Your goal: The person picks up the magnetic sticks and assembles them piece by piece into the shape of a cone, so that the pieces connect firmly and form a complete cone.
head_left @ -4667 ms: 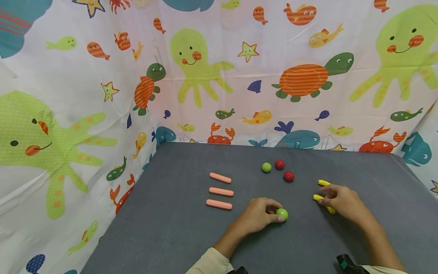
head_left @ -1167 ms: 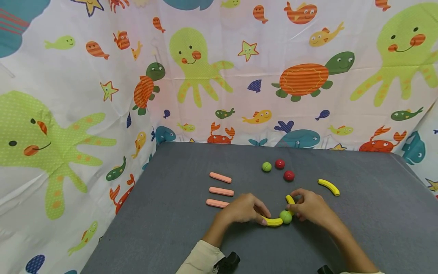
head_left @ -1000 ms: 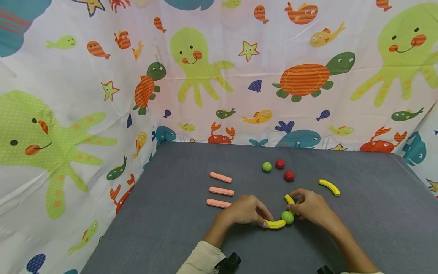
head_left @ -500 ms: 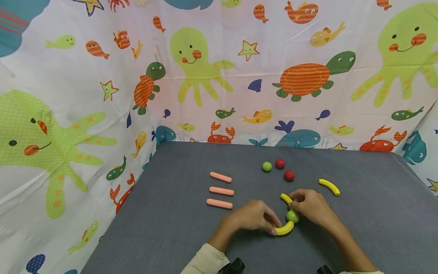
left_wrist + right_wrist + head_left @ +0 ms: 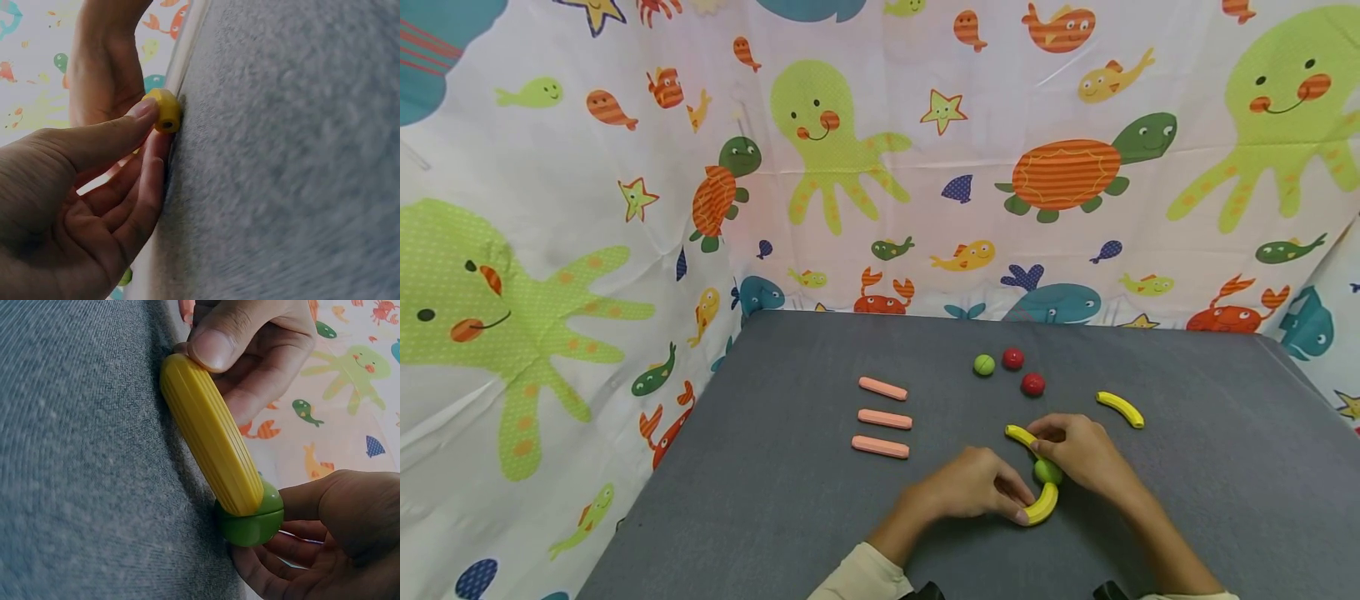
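Note:
Toward the front of the table, a green ball (image 5: 1047, 472) sits between two curved yellow sticks and touches both. My left hand (image 5: 973, 487) pinches the free end of the lower yellow stick (image 5: 1042, 505) between thumb and fingertips. My right hand (image 5: 1084, 450) holds the upper yellow stick (image 5: 1019, 434) near the ball, its fingers partly covering that stick. In the left wrist view, the yellow stick's end (image 5: 166, 112) shows under my thumb. The right wrist view has the grooved yellow stick (image 5: 212, 434) against the green ball (image 5: 253, 519), my right hand (image 5: 331, 531) beside the ball.
Three straight pink sticks (image 5: 883, 419) lie in a row to the left. Behind my hands are two red balls (image 5: 1033, 384) and another green ball (image 5: 984, 365). A loose curved yellow stick (image 5: 1121, 409) lies at right. A printed curtain (image 5: 880, 192) borders the grey table (image 5: 760, 500).
Earlier, my left hand held the green ball alone. Since then the ball and two yellow sticks came together. Over the last second the lower stick swung right and toward me, the upper stick's far end leftward.

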`<state>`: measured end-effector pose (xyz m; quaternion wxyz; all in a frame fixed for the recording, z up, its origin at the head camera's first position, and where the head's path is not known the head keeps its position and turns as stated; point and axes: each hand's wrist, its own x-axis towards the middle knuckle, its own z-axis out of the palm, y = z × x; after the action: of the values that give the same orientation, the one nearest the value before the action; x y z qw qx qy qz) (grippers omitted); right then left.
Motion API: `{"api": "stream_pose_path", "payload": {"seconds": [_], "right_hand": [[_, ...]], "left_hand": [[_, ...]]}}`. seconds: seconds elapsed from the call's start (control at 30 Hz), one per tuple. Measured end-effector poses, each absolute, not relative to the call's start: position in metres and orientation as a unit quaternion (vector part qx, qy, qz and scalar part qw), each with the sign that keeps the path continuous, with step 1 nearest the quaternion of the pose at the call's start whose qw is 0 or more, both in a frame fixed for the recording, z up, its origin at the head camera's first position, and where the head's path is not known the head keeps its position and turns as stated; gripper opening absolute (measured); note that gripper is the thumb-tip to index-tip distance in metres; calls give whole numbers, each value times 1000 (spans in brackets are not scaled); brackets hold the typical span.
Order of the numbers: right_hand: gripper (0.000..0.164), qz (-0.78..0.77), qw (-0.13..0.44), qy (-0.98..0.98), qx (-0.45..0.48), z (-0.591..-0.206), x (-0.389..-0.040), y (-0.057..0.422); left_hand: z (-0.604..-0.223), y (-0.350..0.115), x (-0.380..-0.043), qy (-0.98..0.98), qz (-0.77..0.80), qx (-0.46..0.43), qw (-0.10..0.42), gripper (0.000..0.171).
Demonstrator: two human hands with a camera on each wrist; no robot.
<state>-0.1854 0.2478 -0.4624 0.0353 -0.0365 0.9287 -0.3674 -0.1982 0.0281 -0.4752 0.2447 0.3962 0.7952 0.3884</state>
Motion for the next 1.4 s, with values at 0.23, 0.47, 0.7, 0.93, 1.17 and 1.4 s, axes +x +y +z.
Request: {"api": "stream_pose_path", "payload": {"seconds": [0.23, 0.47, 0.7, 0.93, 1.17, 1.4], "right_hand": [[18, -359, 41, 932, -38, -462, -185, 247], [16, -362, 37, 930, -46, -463, -185, 248], [21, -363, 40, 930, -46, -462, -185, 249], [26, -376, 58, 924, -33, -461, -185, 245], [24, -373, 60, 925, -25, -463, -186, 244], [19, -361, 54, 930, -34, -463, -186, 243]], "left_hand": [[-479, 32, -196, 798, 388, 397, 234, 16], [-480, 32, -197, 787, 407, 397, 240, 16], [-482, 26, -207, 776, 466, 367, 216, 18], [-478, 11, -222, 776, 542, 292, 136, 26], [-468, 13, -247, 800, 552, 234, 29, 32], [-471, 26, -276, 812, 552, 189, -16, 36]]}}
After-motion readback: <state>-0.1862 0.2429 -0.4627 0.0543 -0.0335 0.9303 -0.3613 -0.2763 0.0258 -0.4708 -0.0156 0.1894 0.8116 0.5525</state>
